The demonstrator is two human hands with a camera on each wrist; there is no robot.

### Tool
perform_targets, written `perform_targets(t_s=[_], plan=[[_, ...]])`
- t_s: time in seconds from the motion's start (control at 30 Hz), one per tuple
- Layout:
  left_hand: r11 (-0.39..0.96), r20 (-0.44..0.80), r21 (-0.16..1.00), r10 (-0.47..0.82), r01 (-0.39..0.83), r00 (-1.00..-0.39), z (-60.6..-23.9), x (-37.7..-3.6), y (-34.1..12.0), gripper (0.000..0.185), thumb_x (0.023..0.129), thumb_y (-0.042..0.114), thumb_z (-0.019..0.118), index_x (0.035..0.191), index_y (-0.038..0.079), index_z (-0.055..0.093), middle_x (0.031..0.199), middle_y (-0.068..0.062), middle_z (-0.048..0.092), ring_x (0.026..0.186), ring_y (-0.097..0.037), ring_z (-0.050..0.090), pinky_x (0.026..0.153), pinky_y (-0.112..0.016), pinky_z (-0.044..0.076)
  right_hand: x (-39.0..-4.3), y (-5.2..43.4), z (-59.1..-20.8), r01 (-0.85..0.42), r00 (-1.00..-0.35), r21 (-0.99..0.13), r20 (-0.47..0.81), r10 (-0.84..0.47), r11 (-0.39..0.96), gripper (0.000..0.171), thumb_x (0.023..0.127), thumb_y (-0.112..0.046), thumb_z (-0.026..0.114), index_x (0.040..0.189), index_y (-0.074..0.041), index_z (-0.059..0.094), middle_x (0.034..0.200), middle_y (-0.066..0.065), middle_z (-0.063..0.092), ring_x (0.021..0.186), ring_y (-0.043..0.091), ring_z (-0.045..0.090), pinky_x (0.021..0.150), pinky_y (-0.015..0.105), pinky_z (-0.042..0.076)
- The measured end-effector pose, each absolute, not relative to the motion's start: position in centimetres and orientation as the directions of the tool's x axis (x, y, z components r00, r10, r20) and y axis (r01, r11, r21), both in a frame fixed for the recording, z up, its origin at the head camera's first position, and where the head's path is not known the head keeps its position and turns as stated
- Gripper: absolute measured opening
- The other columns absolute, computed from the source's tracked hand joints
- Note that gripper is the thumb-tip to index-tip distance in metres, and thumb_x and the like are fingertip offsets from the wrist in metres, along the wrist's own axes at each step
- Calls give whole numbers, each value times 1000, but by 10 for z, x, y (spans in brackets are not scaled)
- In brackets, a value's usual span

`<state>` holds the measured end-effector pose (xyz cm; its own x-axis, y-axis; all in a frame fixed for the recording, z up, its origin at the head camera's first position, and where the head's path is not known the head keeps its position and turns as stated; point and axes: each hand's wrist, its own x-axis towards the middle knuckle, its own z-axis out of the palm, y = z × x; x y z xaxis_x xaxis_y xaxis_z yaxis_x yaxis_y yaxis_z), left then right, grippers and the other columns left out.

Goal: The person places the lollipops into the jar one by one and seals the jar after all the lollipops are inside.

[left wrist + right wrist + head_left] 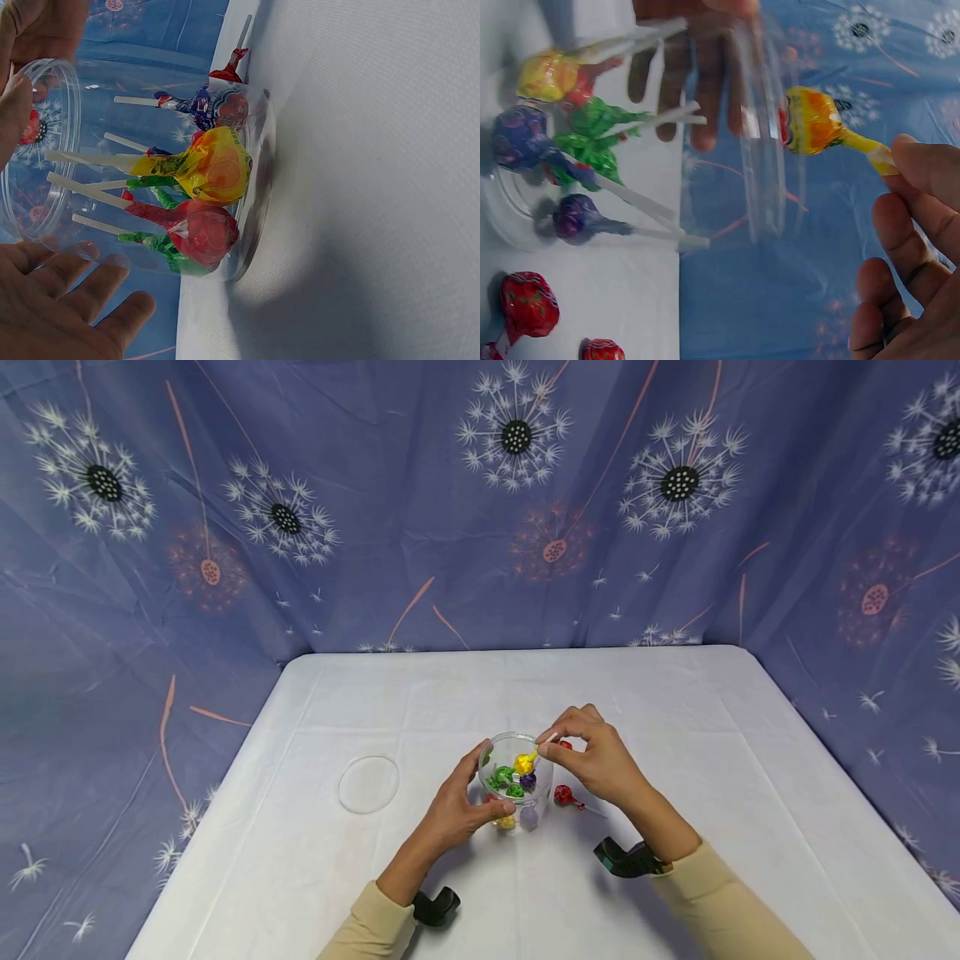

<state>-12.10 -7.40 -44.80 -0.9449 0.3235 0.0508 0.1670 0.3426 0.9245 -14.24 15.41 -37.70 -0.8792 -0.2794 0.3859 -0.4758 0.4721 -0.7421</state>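
Observation:
My left hand (457, 806) grips a clear plastic jar (547, 793) near its rim, thumb toward me and fingers around the far left side. The jar stands upright on the white table. Inside are several wrapped lollipops: purple ones (521, 139), green ones (592, 154), a yellow one (217, 166) and a red one (202, 232), mostly with sticks pointing up. Above the jar's mouth, my right hand (600, 760) pinches another yellow lollipop (814, 120) by its stick end, its wrapped head hanging downward at the opening.
Right of the jar, a red lollipop (563, 795) lies on the white tablecloth (712, 735), with a second red lollipop (566, 745) partly hidden behind my right hand. A clear round lid (397, 781) lies to the left. A blue dandelion-print curtain (420, 527) hangs around the table.

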Motion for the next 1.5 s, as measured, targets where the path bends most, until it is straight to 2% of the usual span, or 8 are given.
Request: perform_targets(t_s=[0.3, 0.73, 1.03, 1.27, 1.5], plan=[[327, 51, 930, 330, 165, -943, -450, -122, -75, 89, 77, 38, 77, 148, 33, 24, 154, -3, 30, 143, -29, 27, 112, -60, 25, -139, 137, -387, -601, -799, -562, 443, -407, 568, 10, 79, -17, 75, 77, -25, 71, 84, -13, 61, 84, 7, 39, 80, 34, 29], [330, 48, 930, 326, 162, -944, -449, -121, -75, 92, 75, 42, 78, 149, 33, 23, 152, -2, 34, 142, -29, 30, 112, -60, 27, -135, 126, -392, -648, -743, -386, 509, -435, 656, 11, 72, -22, 81, 69, -20, 71, 77, -10, 60, 83, 9, 41, 75, 32, 28], [327, 60, 928, 335, 176, -940, -450, -122, -75, 90, 76, 39, 77, 148, 32, 24, 153, -3, 32, 142, -29, 29, 112, -59, 27, -135, 132, -388, -663, -730, -402, 535, -426, 631, 12, 73, -21, 80, 83, -20, 74, 80, -7, 61, 83, 9, 41, 76, 33, 28], [347, 65, 919, 331, 186, -941, -449, -122, -74, 90, 76, 41, 77, 149, 32, 24, 154, -5, 31, 142, -30, 29, 112, -59, 28, -134, 147, -377, -627, -754, -472, 568, -331, 619, 14, 75, -17, 79, 89, -17, 73, 83, -6, 60, 83, 9, 39, 76, 33, 26], [359, 61, 916, 317, 179, -947, -448, -121, -74, 93, 74, 44, 77, 149, 31, 24, 154, -7, 31, 141, -33, 31, 111, -60, 28, -135, 168, -376, -591, -765, -504, 597, -241, 630, 21, 71, -13, 81, 90, -15, 73, 86, -4, 62, 87, 11, 41, 80, 35, 29]])
